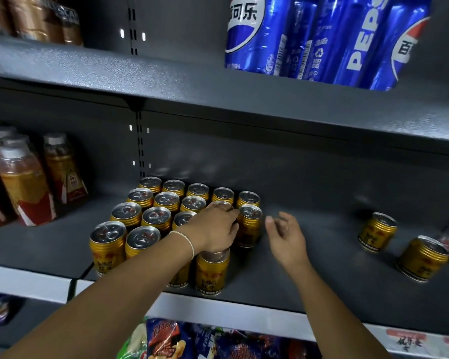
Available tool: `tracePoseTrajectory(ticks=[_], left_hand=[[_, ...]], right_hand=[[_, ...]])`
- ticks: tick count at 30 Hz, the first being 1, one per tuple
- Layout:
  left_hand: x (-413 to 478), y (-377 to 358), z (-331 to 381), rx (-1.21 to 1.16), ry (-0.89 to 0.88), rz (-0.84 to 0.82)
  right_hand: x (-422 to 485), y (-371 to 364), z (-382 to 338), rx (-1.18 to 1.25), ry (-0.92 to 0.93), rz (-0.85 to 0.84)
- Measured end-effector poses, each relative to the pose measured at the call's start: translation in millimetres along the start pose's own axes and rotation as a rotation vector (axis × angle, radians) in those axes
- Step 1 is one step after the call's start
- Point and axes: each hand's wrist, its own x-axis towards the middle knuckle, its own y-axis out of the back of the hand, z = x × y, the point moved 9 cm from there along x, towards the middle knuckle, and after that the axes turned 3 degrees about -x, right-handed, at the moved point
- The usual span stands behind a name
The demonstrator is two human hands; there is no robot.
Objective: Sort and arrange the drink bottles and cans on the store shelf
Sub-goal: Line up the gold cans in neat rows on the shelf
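Frame centre: a left hand [213,229] curls down over one top in the packed block of gold cans [151,218] near the shelf's front edge [244,304]. The right hand [285,237] hovers slack-fingered above bare shelf, with two stray cans [377,231] at far right.

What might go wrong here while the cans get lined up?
1. The left hand curls down among the tightly packed cans; a nudge may topple neighbours.
2. The front can stands close to the shelf edge and might drop off.
3. Two loose cans stand apart at the right, beyond the open right hand, and may get overlooked.
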Motion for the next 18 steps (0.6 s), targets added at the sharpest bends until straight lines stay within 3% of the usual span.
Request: tracePoseTrajectory(ticks=[6,9,14,18], left_hand=[[28,23,78,0.023,-0.121,0.168],[49,13,127,-0.029,-0.176,0.148],[78,-26,196,-0.133,-0.177,0.052],[92,-58,245,-0.189,-0.180,-0.027]], right_hand=[[15,82,11,-0.141,0.022,0.094],[18,133,18,-0.239,0.043,0.111],[7,237,19,-0.525,0.122,0.333],[8,287,44,-0.715,0.025,0.329]])
